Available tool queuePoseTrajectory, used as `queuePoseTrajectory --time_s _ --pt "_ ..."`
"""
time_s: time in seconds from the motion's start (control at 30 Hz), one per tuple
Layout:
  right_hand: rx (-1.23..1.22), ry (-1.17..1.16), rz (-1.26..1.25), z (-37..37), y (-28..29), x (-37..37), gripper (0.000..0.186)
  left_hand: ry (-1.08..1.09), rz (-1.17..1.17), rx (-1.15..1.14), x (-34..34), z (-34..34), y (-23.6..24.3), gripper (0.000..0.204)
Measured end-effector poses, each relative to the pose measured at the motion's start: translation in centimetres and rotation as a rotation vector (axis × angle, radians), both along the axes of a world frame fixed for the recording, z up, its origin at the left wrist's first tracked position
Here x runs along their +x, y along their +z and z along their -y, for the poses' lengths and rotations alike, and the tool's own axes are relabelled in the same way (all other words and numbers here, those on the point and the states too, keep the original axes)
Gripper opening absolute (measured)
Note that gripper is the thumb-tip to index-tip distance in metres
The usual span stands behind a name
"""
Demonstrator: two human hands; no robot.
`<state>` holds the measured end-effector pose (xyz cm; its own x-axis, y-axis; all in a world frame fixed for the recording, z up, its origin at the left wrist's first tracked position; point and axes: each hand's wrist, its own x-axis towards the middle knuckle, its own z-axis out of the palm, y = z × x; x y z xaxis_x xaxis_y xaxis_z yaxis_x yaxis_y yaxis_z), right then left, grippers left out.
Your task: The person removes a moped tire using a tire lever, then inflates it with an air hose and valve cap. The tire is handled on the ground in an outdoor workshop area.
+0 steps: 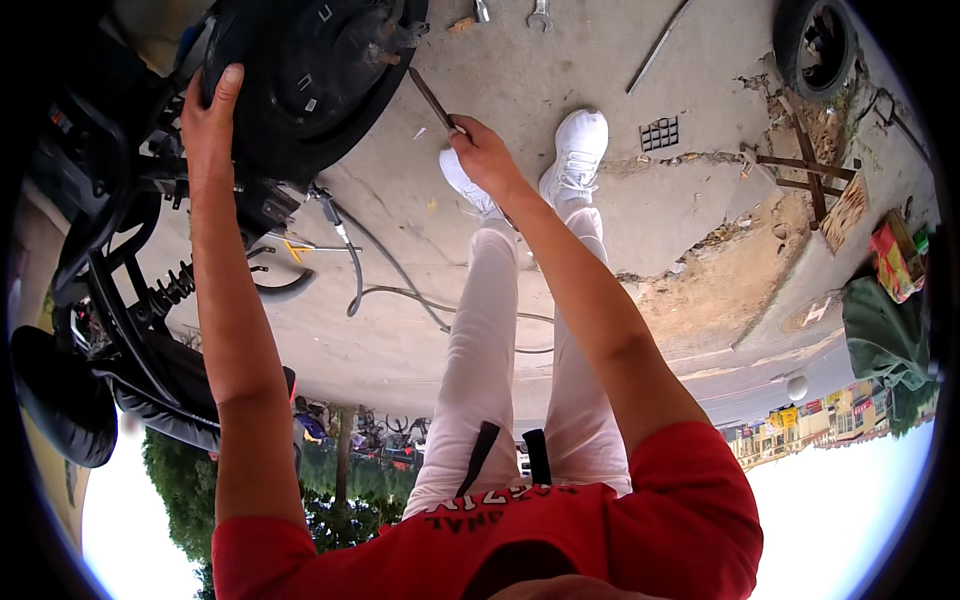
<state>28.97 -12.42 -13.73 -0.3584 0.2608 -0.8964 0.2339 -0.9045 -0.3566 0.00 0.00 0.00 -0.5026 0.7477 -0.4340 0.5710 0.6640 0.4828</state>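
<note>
At the upper left stands a black wheel with its tire, mounted on a scooter-like vehicle with a black frame. My left hand grips the tire's left edge, thumb on the near side; its other fingers are mostly hidden. In my right hand is a dark metal tire lever, fingers closed round it. The lever's tip points up and left, close to the wheel's right side near the axle end. Whether the tip touches the wheel, I cannot tell.
An air hose with a fitting curls across the concrete. A wrench and a thin rod lie beyond my white shoes. At right are a loose tire, a drain grate, broken ground and a wooden stool-like frame.
</note>
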Motion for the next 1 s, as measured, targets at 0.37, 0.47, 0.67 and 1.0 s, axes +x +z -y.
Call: queuePoseTrajectory --time_s 0.37,0.47,0.67,1.0 --pt "0.049 -0.150 0.122 -2.4 -1.5 -6.5 0.035 -0.020 -0.013 0.124 -0.5 0.4 -1.0 0.096" --pt "-0.130 -0.299 0.141 -2.7 0.2 -8.6 0.028 -0.042 0.024 0.096 -2.4 0.8 -1.5 0.098" --pt "-0.104 -0.536 0.324 -3.4 -1.3 -14.6 0.025 -0.135 0.113 0.054 -1.1 0.1 -0.7 0.103" --pt "-0.063 -0.474 0.549 -6.2 0.8 -17.5 0.025 -0.174 0.081 0.050 -2.3 1.0 -0.4 0.105"
